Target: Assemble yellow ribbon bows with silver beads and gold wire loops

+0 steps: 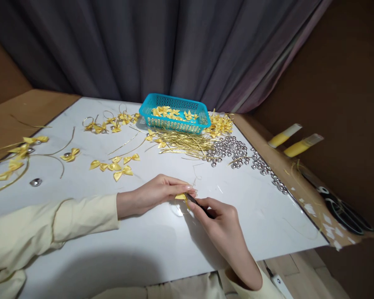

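Cream sleeves [84,220] flank a bright, half-hidden yellow bow [180,197].

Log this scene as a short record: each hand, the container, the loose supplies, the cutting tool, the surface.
Left hand: holding a small yellow bow
Right hand: gripping a slim dark tool, its tip at that bow
Container: teal perforated basket with yellow bows inside
Wires: bundle of gold strands in front of the basket
Beads: many silver pieces, right of the strands
Cutting tool: black-handled scissors, untouched, far right
Surface: white tabletop
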### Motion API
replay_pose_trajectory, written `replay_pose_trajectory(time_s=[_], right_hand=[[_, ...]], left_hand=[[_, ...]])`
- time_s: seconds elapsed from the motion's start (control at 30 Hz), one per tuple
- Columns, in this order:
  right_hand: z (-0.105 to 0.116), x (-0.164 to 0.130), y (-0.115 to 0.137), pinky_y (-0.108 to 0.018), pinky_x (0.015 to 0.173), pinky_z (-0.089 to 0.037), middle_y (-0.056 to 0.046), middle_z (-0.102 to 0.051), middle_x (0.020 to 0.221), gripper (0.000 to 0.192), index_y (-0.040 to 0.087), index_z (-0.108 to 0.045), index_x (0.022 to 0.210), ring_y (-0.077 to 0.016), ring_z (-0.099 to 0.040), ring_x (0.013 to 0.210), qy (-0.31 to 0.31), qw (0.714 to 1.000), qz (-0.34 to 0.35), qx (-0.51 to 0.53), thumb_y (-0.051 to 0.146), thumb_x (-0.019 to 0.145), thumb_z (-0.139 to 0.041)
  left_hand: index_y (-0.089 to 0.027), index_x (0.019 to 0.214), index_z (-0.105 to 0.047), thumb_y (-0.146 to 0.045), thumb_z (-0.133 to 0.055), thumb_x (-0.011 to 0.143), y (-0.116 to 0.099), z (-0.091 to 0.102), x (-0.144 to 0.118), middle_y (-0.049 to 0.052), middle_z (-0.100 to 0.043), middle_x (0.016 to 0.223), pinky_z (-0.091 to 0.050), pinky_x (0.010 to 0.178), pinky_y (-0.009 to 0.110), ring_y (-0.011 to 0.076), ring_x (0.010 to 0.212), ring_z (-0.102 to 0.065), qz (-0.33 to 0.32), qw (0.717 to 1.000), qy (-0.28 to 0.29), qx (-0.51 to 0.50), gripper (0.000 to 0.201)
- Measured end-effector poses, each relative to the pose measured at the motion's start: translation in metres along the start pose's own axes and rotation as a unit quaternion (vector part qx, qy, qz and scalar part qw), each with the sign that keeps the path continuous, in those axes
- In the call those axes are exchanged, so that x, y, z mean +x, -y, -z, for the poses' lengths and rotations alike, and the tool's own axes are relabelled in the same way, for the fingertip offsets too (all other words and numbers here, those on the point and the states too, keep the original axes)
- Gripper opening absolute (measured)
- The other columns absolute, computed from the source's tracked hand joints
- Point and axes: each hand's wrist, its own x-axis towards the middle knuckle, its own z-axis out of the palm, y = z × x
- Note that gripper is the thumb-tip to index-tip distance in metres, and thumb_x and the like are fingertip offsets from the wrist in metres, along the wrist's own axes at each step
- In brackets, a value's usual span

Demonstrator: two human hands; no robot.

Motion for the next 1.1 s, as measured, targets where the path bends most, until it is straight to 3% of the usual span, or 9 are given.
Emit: replay_pose_trajectory(time_s=[0.37,0.77,1.1], right_hand=[[-0.0002,0.0007,-0.0017,-0.021,0.048,-0.036,-0.005,-0.064,0.062,0.032,0.009,-0.073,0.075,-0.0099,-0.045,0.051,-0.002,1.000,0.003,-0.007,0.038,0.080,-0.059],[0.0021,0.0013,0.0045,-0.020,0.041,-0.030,-0.004,-0.064,0.060,0.031,0.011,-0.071,0.070,-0.0095,-0.044,0.048,0.001,0.997,-0.039,0.065,0.040,0.076,-0.062],[-0.0018,-0.0011,0.0000,-0.019,0.043,-0.033,-0.004,-0.062,0.057,0.032,0.010,-0.070,0.069,-0.0087,-0.042,0.049,-0.013,1.000,0.002,0.014,0.037,0.081,-0.058]], left_hand=[[-0.011,0.094,-0.072,-0.029,-0.061,0.084,0.0018,0.0013,0.0008,0.013,-0.068,0.106,-0.041,0.095,0.036,0.0244,0.104,-0.058,-0.002,1.000,0.006,-0.017,0.024],[-0.012,0.090,-0.073,-0.032,-0.063,0.083,0.0039,0.0043,0.0027,0.011,-0.068,0.101,-0.043,0.090,0.033,0.0221,0.099,-0.059,0.003,0.999,0.007,-0.046,0.024],[-0.014,0.090,-0.073,-0.035,-0.063,0.083,0.0039,0.0026,0.0015,0.010,-0.069,0.100,-0.043,0.089,0.034,0.0222,0.097,-0.059,-0.008,1.000,0.007,-0.028,0.024]])
